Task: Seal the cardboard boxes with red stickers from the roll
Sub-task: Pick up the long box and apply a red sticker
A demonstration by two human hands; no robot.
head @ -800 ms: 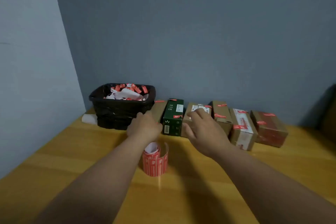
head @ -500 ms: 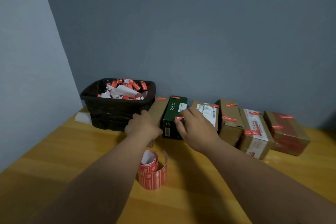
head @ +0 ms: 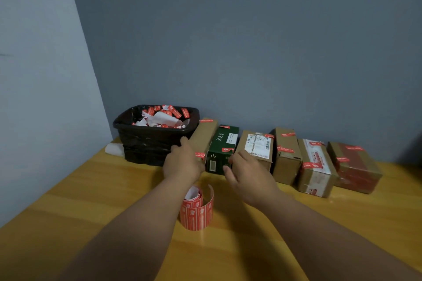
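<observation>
Several boxes stand in a row along the back wall, each with red stickers on it. My left hand (head: 182,162) grips the front end of the leftmost brown box (head: 204,134). My right hand (head: 247,173) hovers with fingers apart in front of the green box (head: 222,150) and the labelled brown box (head: 257,146), holding nothing. The roll of red stickers (head: 197,210) stands on the wooden table (head: 91,201) between my forearms, its loose end curling up.
A black bin (head: 146,141) with red and white sticker scraps sits at the back left, touching the leftmost box. A white object (head: 114,149) lies behind it by the wall. Three more stickered boxes (head: 316,166) extend the row to the right.
My right hand has pulled back from the green box's top edge towards me and to the right. My left hand stays on the leftmost box. The camera view has shifted slightly.
</observation>
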